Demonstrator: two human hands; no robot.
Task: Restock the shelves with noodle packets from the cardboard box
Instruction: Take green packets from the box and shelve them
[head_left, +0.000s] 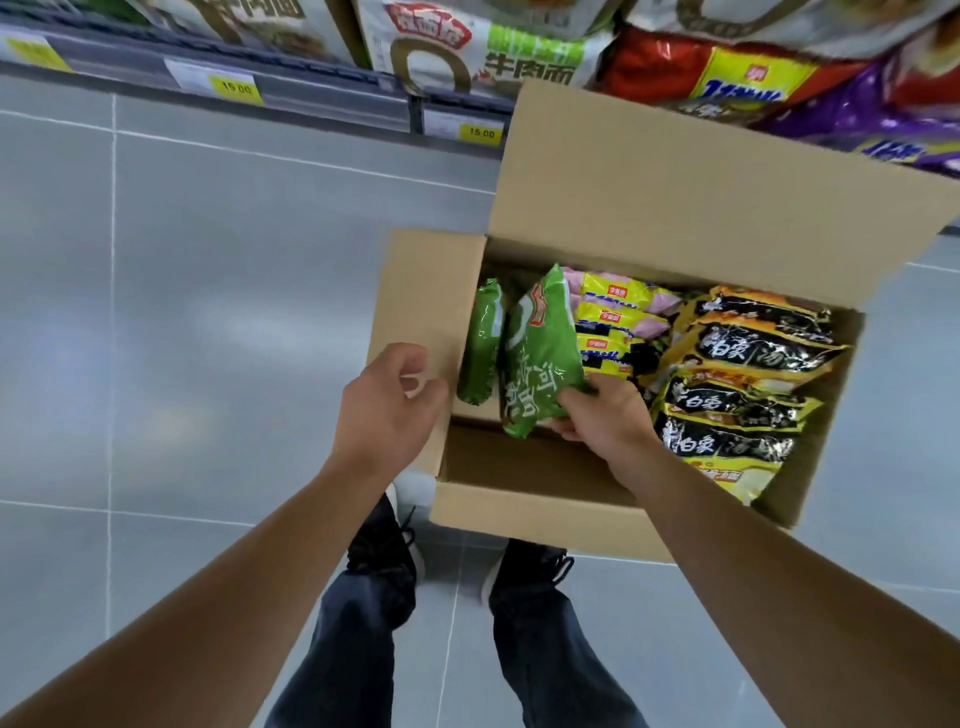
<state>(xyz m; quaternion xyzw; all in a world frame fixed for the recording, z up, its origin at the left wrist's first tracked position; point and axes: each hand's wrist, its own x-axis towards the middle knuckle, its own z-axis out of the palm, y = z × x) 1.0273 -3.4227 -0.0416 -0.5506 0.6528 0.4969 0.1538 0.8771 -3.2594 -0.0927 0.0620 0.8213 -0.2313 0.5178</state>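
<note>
So the cardboard box (524, 512) sat open on the floor right at the person's feet, just below the shelves (291, 98), which I'd guess was so packets only had to travel a short way up. Inside, the packets stood on edge in rows by kind: green ones at the left, yellow-and-pink ones in the middle, black-and-yellow ones (748, 374) filling the right. Probably packed that way so one could be pulled without disturbing the rest.

The right hand (605, 415) was down in the box, fingers and thumb wrapped round the near lower corner of a green noodle packet (540, 358), which tilted up out of its row. A second green packet (483, 353) stood just left of it, untouched.

The left hand (389, 400) hovered over the box's left flap, fingers loosely curled, holding nothing. Looked ready to take the packet or grab another. Both forearms reached forward and down.
</note>
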